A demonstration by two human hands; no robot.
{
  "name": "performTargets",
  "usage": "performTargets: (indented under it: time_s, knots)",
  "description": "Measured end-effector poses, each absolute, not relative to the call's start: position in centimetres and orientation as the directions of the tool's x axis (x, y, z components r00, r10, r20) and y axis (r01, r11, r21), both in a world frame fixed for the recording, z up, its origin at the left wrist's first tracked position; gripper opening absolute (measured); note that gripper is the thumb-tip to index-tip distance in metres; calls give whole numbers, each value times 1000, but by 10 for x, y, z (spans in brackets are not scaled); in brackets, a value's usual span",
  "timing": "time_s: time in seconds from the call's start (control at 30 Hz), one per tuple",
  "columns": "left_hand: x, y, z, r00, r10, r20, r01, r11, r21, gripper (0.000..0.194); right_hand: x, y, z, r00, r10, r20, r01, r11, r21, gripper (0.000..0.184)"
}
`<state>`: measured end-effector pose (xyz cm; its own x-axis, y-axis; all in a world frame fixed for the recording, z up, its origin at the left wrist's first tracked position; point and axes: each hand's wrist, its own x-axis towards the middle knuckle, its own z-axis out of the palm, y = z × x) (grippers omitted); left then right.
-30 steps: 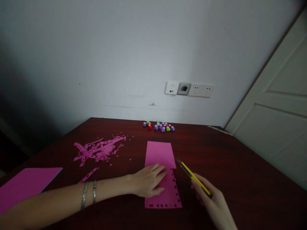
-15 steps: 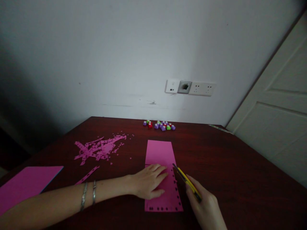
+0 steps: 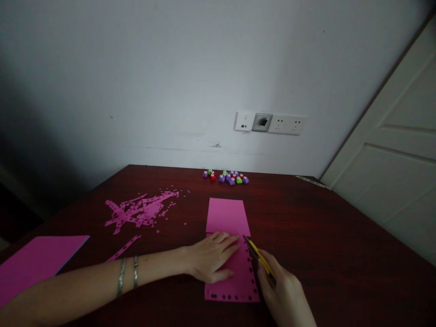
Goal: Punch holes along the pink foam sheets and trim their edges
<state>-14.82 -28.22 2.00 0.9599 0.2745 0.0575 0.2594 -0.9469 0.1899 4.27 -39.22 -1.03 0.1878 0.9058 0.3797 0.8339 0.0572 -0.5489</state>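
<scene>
My left hand (image 3: 214, 256) lies flat on a pink sheet of paper (image 3: 227, 213), fingers spread, pressing on its lower part. Dark holes or dots run down the right edge of that part and along the near edge. A line crosses the sheet just above my fingers. My right hand (image 3: 281, 284) is closed around a yellow and black utility knife (image 3: 260, 259). The blade tip touches or hovers just over the right side of the sheet, near that line; I cannot tell which.
On the left of the dark red table (image 3: 323, 236) lies a heap of pink paper scraps (image 3: 143, 211), with a loose strip (image 3: 124, 248) near my forearm. A larger pink sheet (image 3: 41, 259) is at far left. Small colourful figures (image 3: 231, 178) stand by the wall.
My right hand and the knife have moved slightly left, the blade tip now over the sheet's right edge. The line across the sheet now spans its width. My left hand stays put.
</scene>
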Motion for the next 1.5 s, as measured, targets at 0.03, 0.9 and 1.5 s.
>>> performTargets:
  time_s: [0.03, 0.9, 1.5]
  knots:
    - [-148, -282, 20, 960, 273, 60, 258, -948, 189, 66, 43, -393, -10, 188, 908, 375, 838, 51, -544, 33]
    - [-146, -278, 17, 966, 243, 90, 220, -952, 213, 74, 33, -393, -13, 103, 921, 376, 947, 25, -319, 42]
    - [-145, -276, 19, 976, 214, 28, 208, -968, 138, 75, 25, -393, -13, 95, 934, 344, 993, -65, -98, 40]
